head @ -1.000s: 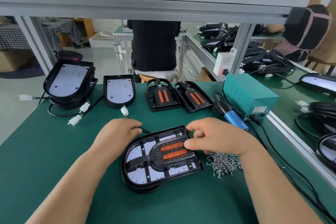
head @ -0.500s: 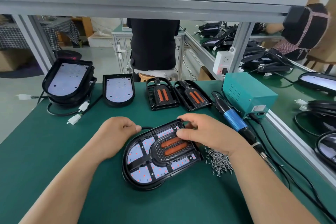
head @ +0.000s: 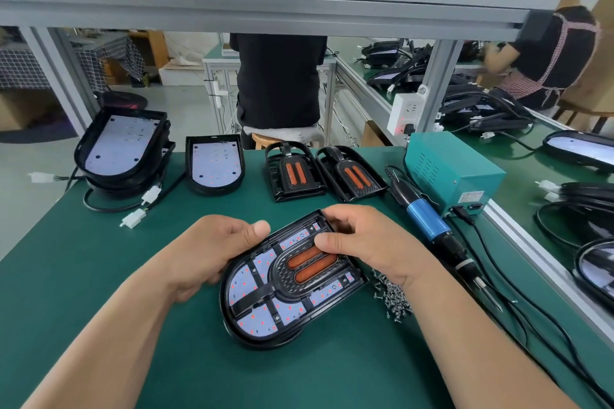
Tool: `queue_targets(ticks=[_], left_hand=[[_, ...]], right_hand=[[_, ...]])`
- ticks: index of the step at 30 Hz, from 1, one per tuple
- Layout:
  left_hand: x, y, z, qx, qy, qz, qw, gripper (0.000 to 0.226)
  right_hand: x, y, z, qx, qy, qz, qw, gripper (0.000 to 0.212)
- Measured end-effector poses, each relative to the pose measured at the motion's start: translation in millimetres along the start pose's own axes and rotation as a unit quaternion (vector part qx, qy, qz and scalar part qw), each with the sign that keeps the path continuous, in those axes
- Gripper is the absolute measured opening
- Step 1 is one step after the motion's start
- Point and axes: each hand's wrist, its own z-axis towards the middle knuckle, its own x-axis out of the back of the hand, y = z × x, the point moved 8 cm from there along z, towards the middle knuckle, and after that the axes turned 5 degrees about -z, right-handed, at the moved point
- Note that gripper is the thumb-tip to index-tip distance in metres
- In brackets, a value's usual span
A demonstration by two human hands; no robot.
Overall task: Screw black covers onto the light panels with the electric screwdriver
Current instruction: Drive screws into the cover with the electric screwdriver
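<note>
Left hand [head: 206, 252] shifted onto light panel [head: 244, 285] | right hand [head: 375, 246] fingers also clamped there | black cover [head: 282, 276] inside

Most fingers of our left hand [head: 212, 252] are tucked under the light panel [head: 265, 305]; screw pile [head: 393, 300] sits partly behind our wrist.

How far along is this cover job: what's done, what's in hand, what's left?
Done: one black cover sits on the front light panel. In hand: the left hand grips that panel's edge, the right hand pinches the cover's far end. Left: all the screwing, seemingly; the electric screwdriver lies untouched by the screws, and two spare covers and bare panels wait at the back.
</note>
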Motion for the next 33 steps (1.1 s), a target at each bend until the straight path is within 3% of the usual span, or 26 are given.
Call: queue_targets(ticks=[6, 11, 15, 20, 25, 30, 33], left_hand=[[4, 1, -2, 0.014, -0.008, 0.036, 0.999, 0.063], [2, 8, -4, -0.016, -0.013, 0.058, 0.998, 0.050], [2, 11, -3, -0.035, 0.023, 0.058, 0.997, 0.023], [9, 9, -3, -0.011, 0.049, -0.030, 0.998, 0.030], [22, 6, -1, -0.005, 0.127, -0.165, 0.978, 0.031], [25, 2, 3, -0.017, 0.179, -0.257, 0.949, 0.024], [18, -2, 7, -0.022, 0.190, -0.298, 0.935, 0.022]], right_hand=[[1, -4, 2, 0.011, 0.065, 0.066, 0.996, 0.030], [2, -4, 2, 0.008, 0.092, 0.099, 0.991, 0.034], [5, -1, 2, -0.003, 0.117, 0.128, 0.985, 0.025], [15, 17, 2, -0.090, 0.174, 0.303, 0.932, 0.052], [-6, 10, 4, -0.124, 0.089, 0.289, 0.945, 0.058], [-28, 3, 4, -0.116, 0.012, 0.277, 0.954, 0.103], [-37, -2, 3, -0.097, -0.014, 0.242, 0.965, 0.080]])
